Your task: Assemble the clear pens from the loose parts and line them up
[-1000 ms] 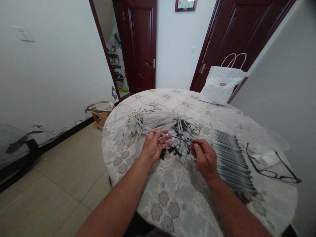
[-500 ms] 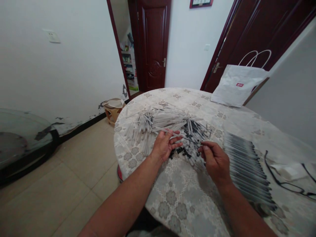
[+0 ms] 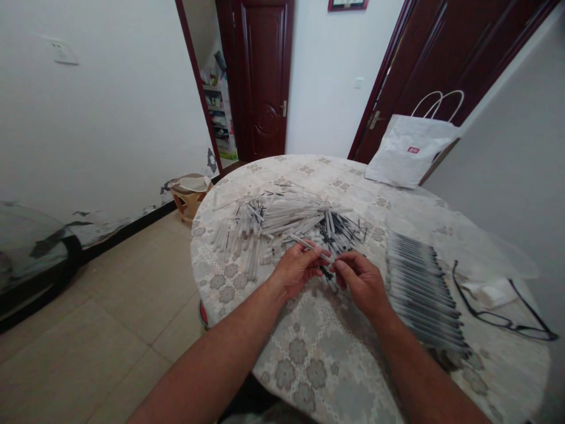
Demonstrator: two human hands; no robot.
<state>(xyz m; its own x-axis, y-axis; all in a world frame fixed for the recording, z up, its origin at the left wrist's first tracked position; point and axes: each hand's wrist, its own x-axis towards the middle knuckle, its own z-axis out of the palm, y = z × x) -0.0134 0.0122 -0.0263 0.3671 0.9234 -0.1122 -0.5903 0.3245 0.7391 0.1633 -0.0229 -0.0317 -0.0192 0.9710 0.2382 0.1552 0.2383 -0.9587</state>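
My left hand (image 3: 296,270) is closed around a slim whitish pen barrel (image 3: 302,241), its far end pointing up and left. At the barrel's near end, my right hand (image 3: 359,281) pinches with thumb and fingertips, and the two hands almost touch. What sits between the right fingertips is too small to make out, possibly the tip of a thin dark refill. Just beyond the hands lies a loose heap of whitish pen barrels (image 3: 291,216). Thin dark refills (image 3: 342,228) are bunched at its right side. Small black parts near the hands are mostly covered.
A neat row of pens (image 3: 421,294) with dark ends lies right of my right arm. Eyeglasses (image 3: 494,320) and a crumpled white tissue (image 3: 494,292) are farther right. A white paper bag (image 3: 404,150) stands at the back of the round table, which has a flowered tablecloth (image 3: 304,365).
My right hand has moved left to meet my left hand. The thin dark refill that stretched between them no longer shows. My left fingers have curled in, and the view has shifted slightly right.
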